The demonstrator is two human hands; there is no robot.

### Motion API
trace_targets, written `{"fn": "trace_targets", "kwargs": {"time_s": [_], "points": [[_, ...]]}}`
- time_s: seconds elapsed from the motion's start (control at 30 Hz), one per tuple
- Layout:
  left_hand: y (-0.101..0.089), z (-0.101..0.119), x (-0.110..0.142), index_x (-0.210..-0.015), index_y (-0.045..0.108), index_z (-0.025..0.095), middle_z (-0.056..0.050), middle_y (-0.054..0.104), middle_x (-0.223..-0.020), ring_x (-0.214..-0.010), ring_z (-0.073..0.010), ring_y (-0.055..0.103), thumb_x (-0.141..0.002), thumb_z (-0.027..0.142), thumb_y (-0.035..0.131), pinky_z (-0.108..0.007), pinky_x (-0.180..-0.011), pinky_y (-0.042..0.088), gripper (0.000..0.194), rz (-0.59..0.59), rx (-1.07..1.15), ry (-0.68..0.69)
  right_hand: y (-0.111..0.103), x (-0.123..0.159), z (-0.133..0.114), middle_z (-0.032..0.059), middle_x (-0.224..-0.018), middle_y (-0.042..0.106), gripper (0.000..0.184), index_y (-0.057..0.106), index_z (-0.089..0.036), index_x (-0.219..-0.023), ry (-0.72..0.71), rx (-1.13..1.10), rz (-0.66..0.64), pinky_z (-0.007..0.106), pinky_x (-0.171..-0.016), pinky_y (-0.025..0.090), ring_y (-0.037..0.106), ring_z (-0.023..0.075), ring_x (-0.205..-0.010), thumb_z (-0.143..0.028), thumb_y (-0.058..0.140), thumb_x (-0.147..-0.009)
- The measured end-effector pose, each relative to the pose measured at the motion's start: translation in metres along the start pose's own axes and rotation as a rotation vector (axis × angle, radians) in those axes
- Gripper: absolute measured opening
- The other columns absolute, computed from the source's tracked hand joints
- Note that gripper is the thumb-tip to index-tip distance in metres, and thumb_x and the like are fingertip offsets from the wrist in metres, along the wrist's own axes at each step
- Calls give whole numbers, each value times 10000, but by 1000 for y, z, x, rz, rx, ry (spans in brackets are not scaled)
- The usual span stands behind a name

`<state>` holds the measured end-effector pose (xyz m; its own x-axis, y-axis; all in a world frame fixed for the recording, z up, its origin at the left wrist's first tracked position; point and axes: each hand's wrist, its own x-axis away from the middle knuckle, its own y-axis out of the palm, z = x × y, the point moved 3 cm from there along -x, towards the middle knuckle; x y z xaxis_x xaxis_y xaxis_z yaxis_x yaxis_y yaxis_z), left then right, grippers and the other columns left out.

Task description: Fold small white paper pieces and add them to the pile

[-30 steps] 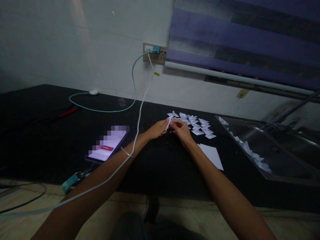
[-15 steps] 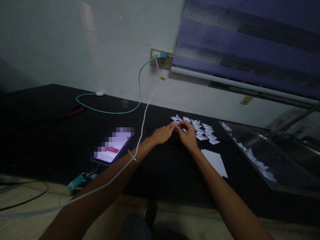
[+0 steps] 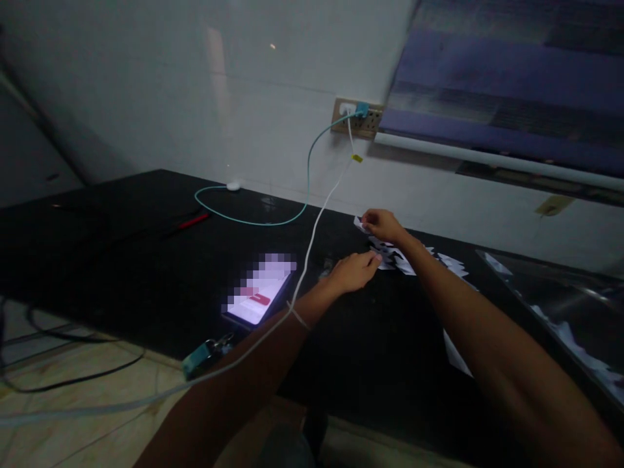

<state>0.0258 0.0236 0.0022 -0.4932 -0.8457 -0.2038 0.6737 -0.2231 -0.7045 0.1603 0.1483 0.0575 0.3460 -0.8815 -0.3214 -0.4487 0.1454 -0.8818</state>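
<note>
My right hand [image 3: 384, 225] reaches out past the pile and pinches a small white folded paper piece [image 3: 359, 223] between thumb and fingers, close to the counter's back edge. Below and slightly left of it, my left hand [image 3: 357, 270] rests low over the counter with fingers stretched out together. Its fingertips meet the edge of a cluster of white folded paper pieces [image 3: 402, 264]. More folded pieces [image 3: 452, 264] show beyond my right forearm, which hides part of the cluster. A stack of flat white paper [image 3: 457, 356] is partly covered by that forearm.
A lit phone [image 3: 263, 296] and a teal-tagged key ring [image 3: 197, 359] lie left of my left forearm. A white cable [image 3: 314, 237] hangs across that forearm from the wall socket [image 3: 357, 119]. A metal sink [image 3: 565, 305] is at right; a red-handled tool [image 3: 194, 221] lies farther left.
My hands, together at the papers before, have separated. The right moved up and away with a folded paper piece; the left stayed lower. The view has swung left.
</note>
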Motion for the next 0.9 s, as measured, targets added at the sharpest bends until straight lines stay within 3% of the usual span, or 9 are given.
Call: {"fn": "trace_targets", "kwargs": {"time_s": [0.17,0.37,0.63,0.73,0.8,0.9], "points": [[-3,6,2,-997,626,224,-49,709,-818,-906,-258,712,-1057,514,245,-376,-842,512,483,-67,-67,2,25,-33,0,61,-816,775,205,765,-135,-851,-7,162,-328,260,-712,475,659,164,-739,-76,620,-718],[-5,11,5,-1042,640,231,-63,723,-928,-950,-252,705,-1062,499,243,-391,-878,519,479,-117,-120,27,29,-44,12,85,-861,795,230,798,-142,-855,27,279,-349,279,-729,502,688,188,-774,-66,628,-720],[-4,8,4,-1029,639,234,-33,718,-852,-904,-227,707,-1068,495,235,-374,-873,525,482,-128,-131,59,22,-47,12,123,-962,806,242,812,-126,-934,61,321,-331,310,-801,527,723,230,-862,-65,643,-773],[-4,6,4,-1009,641,231,-36,717,-859,-895,-233,703,-1064,475,254,-370,-852,519,461,-110,-111,65,3,-45,9,159,-1048,795,301,800,-107,-1048,81,348,-331,341,-838,545,732,262,-921,-78,660,-783],[-4,4,3,-983,645,226,-42,717,-876,-896,-231,698,-1060,488,265,-361,-840,511,467,-91,-94,58,-22,-34,1,165,-1129,778,359,770,-113,-1151,53,336,-312,358,-865,558,730,274,-971,-142,690,-802],[-3,2,2,-939,639,218,-42,698,-839,-832,-214,679,-1056,486,270,-338,-792,495,471,-85,-50,64,-68,16,-17,151,-1120,778,387,739,-128,-1216,-1,294,-365,392,-884,575,737,276,-967,-253,685,-853]]}}
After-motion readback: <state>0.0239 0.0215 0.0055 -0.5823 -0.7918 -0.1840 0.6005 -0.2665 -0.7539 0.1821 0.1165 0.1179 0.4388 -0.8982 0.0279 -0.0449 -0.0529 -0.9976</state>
